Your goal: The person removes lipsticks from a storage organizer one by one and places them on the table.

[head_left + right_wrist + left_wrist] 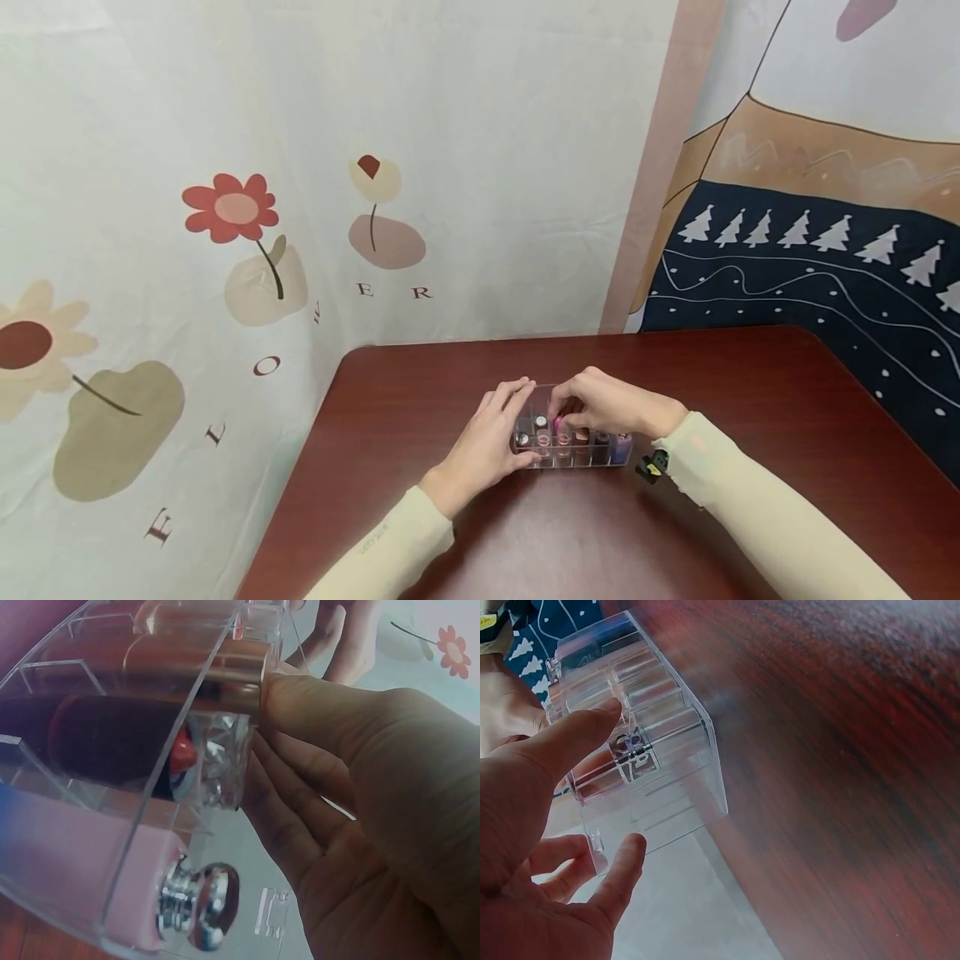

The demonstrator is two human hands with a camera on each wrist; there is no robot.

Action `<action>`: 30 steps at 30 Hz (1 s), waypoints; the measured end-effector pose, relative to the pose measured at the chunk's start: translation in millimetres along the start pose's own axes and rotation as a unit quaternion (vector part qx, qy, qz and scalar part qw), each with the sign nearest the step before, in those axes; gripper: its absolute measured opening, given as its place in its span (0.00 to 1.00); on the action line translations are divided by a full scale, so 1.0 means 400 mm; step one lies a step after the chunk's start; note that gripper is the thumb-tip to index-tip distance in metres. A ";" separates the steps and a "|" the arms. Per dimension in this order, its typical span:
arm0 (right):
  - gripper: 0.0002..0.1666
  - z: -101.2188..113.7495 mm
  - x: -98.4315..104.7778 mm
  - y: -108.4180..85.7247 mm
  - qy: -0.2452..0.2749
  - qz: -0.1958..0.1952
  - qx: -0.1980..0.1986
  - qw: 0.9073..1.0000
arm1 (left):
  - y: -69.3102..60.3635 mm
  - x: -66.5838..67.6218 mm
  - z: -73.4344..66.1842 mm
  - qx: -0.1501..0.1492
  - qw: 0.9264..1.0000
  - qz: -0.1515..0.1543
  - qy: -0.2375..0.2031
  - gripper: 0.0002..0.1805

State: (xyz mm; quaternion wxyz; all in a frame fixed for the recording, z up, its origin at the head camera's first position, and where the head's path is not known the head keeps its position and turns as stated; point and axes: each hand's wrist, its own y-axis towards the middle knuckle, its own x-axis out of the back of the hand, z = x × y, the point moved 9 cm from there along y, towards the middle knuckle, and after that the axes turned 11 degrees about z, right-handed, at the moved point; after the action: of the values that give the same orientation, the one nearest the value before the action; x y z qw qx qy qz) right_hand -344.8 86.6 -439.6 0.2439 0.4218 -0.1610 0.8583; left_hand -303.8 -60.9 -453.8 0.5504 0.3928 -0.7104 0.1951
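A clear lipstick organizer (581,454) with several tubes in its slots sits on the table. My left hand (483,437) holds its left end, thumb at the front and fingers toward the back. In the left wrist view, the thumb of that hand (514,802) lies over the organizer's clear wall. My right hand (603,406) reaches in from above and pinches a pink-topped lipstick (558,422) in the organizer. Its fingertips are partly hidden. The right wrist view shows a gold tube (195,671), a dark tube with a faceted clear cap (97,746) and a pink-and-blue tube with a silver knob (112,862).
The reddish-brown table (420,400) extends around the organizer. Behind it hangs a pale curtain (487,167) printed with flowers. A dark blue cloth (810,275) with white trees hangs at the right. A dark strap with a yellow mark (652,467) is at my right wrist.
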 end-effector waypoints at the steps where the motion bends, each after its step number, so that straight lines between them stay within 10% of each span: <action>1: 0.14 0.000 0.000 -0.001 -0.001 0.000 -0.003 1.000 | 0.000 -0.002 -0.001 -0.001 1.000 0.000 0.001 0.62; 30: 0.11 0.064 0.088 -0.062 -0.070 -0.082 0.010 0.994 | 0.006 -0.004 0.001 0.007 1.000 0.000 -0.018 0.62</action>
State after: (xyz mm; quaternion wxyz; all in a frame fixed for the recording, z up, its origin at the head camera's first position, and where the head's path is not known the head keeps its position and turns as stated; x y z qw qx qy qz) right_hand -332.8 104.8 -394.4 0.2977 0.4951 -0.1336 0.8052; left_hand -305.9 -59.2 -455.1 0.5348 0.4002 -0.7189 0.1924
